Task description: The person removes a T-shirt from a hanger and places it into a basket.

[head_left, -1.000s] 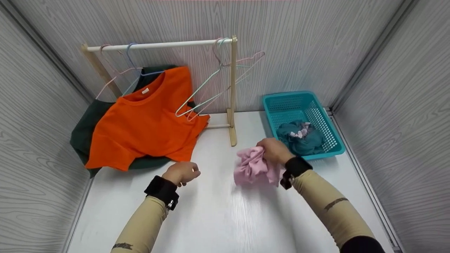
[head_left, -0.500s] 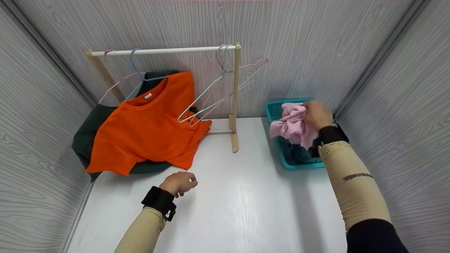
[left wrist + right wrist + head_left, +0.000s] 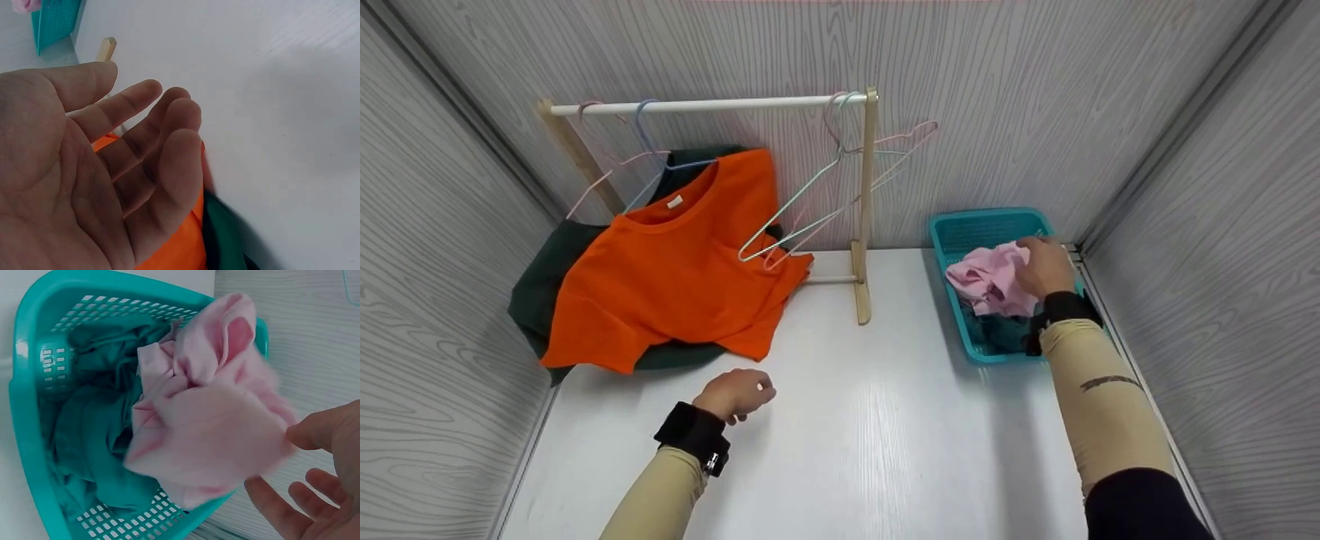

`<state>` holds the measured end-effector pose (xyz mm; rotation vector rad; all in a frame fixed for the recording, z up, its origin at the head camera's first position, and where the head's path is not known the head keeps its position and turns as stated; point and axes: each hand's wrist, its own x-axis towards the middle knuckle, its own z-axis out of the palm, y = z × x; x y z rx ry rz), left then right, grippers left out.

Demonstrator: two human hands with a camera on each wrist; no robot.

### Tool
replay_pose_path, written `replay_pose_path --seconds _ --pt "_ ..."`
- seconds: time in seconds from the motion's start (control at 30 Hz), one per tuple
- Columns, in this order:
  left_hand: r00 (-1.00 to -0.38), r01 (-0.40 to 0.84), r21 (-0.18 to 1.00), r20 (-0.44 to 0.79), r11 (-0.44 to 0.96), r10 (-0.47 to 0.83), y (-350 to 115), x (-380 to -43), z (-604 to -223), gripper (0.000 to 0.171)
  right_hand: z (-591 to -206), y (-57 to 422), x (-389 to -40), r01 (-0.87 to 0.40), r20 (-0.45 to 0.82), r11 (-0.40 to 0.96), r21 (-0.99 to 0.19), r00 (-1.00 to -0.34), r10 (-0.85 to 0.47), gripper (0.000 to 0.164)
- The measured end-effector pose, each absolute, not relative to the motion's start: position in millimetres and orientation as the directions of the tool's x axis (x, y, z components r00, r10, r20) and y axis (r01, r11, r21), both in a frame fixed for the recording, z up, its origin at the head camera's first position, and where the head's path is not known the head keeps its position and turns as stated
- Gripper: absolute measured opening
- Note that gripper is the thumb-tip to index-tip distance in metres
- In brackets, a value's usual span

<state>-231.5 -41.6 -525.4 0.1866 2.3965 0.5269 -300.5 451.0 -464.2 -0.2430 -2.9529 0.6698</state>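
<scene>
A crumpled pink cloth [image 3: 990, 279] lies over the dark teal garment [image 3: 95, 439] in the turquoise basket [image 3: 986, 217]. At its edge is my right hand [image 3: 1044, 266]. In the right wrist view the thumb and index finger of that right hand [image 3: 315, 478] are spread apart at the edge of the partly blurred pink cloth [image 3: 208, 422], not pinching it. My left hand [image 3: 735, 393] hovers over the white table with loosely curled fingers and holds nothing, as the left wrist view of the hand [image 3: 107, 163] also shows. Nearest to it is an orange T-shirt [image 3: 660, 285].
A clothes rack [image 3: 712, 105] stands at the back left, carrying the orange T-shirt and a dark green garment [image 3: 540, 292] on hangers. Several bare wire hangers [image 3: 795, 196] hang at its right end. Grey wood-patterned walls [image 3: 960, 90] enclose the white table [image 3: 840, 435].
My right hand has carried the pink cloth rightward and away from me into the basket, then loosened its fingers from it. My left hand has stayed nearly in place.
</scene>
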Motion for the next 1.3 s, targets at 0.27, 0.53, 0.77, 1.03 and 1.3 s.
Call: replay_pose_path --seconds 0.27,0.53,0.77,1.03,1.3 --pt "-0.779 0.039 0.419 -0.556 0.907 0.29 -38 -234 -514 0.027 -476 441 -281 0.14 -0.055 0.877 -0.46 -0.99 0.129 0.036" --pt "-0.79 0.062 0.436 -0.528 0.898 0.311 -46 -246 -489 0.031 -503 420 -257 0.093 -0.229 0.883 -0.461 -0.973 -0.017 0.04" --pt "-0.807 0.049 0.4 -0.524 0.915 0.272 -69 -261 -458 0.037 -518 383 -234 -0.035 -0.226 0.902 -0.43 -0.963 -0.145 0.041" --pt "-0.831 -0.011 0.365 -0.52 0.931 0.195 -120 -278 -406 0.038 -527 358 -220 0.002 -0.353 0.884 -0.468 -0.917 -0.185 0.04" --pt "-0.872 0.007 0.349 -0.456 0.937 0.177 -162 -291 -359 0.042 -542 341 -210 -0.017 -0.377 0.886 -0.464 -0.901 -0.215 0.04"
